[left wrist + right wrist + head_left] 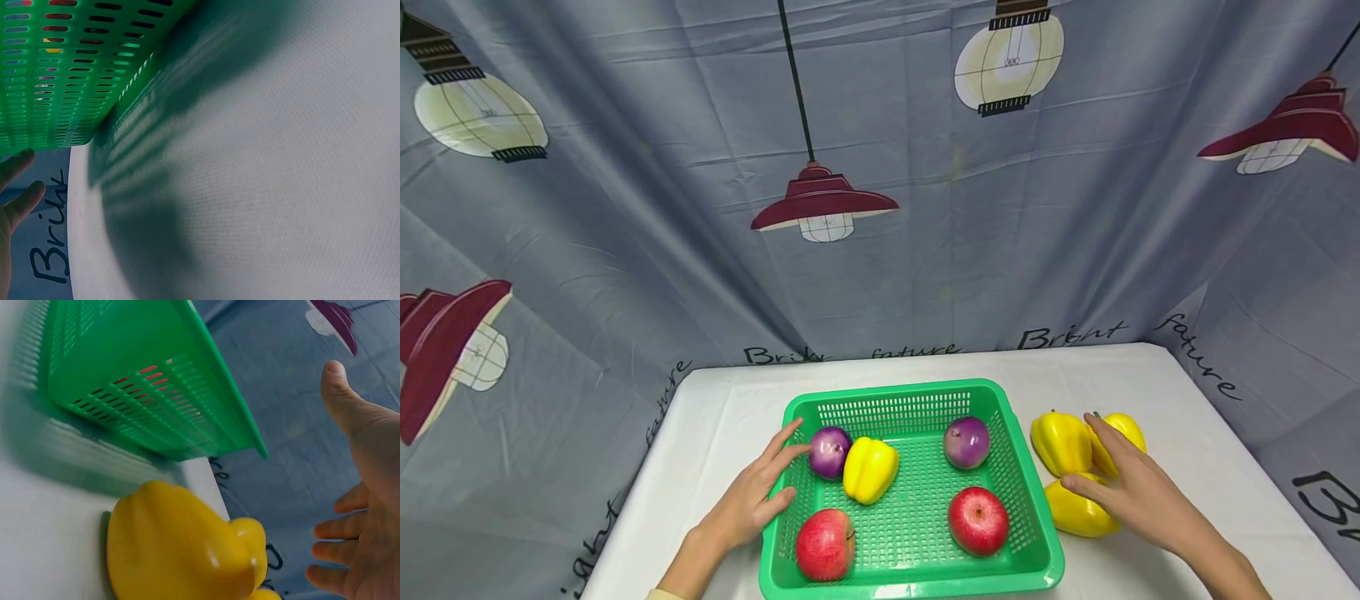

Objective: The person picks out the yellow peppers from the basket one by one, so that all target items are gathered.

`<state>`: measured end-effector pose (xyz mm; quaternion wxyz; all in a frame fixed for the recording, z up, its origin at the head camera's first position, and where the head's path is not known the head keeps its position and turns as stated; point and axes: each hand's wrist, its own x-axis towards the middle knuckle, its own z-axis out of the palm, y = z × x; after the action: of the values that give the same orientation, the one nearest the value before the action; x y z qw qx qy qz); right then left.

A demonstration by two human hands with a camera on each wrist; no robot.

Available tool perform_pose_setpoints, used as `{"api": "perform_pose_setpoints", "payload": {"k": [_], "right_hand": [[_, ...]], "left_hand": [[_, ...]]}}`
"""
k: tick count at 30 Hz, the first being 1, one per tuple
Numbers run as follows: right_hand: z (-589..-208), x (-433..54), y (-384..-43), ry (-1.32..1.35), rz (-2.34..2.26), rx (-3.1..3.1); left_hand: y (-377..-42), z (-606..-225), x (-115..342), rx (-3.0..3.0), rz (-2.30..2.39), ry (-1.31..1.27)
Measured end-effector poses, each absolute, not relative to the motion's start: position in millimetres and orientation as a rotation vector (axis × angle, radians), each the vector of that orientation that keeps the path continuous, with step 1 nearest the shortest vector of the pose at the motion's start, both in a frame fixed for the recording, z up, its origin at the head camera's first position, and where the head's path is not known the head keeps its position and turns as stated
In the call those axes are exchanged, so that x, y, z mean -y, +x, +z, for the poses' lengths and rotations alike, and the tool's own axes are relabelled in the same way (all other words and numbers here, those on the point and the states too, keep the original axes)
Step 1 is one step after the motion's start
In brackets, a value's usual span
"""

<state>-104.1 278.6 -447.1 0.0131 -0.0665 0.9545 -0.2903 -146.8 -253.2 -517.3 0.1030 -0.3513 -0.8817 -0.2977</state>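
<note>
A green plastic basket (904, 575) stands on the white table. In it lie a yellow bell pepper (870, 471), a purple onion (830, 452) touching that pepper, a second purple onion (967, 442), and two red apples, one at front left (825, 545) and one at front right (978, 521). My left hand (748, 504), fingers spread, is at the basket's left rim; whether it touches cannot be told. My right hand (1138, 492) is over three yellow bell peppers (1078, 507) right of the basket. In the right wrist view its fingers (337, 552) are extended and hold nothing.
The white tablecloth (700, 450) covers the table, whose back edge meets a grey-blue curtain (865, 292) printed with lamps and lettering. The curtain also hangs at both sides. The basket's slotted side wall (69, 81) rises from the cloth beside my left hand.
</note>
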Motion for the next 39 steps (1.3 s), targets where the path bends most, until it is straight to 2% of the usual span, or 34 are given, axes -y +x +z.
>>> {"api": "perform_pose_setpoints", "payload": {"k": [14, 39], "right_hand": [[-424.2, -241.6, -117.8, -0.394, -1.066, -2.892], [-424.1, -180.0, -145.5, -0.774, -1.001, -2.718]], "left_hand": [[-145.6, -514.6, 253.4, 2.611, -0.881, -1.023], [-145.5, -515.0, 253.1, 2.615, -0.889, -1.031]]}}
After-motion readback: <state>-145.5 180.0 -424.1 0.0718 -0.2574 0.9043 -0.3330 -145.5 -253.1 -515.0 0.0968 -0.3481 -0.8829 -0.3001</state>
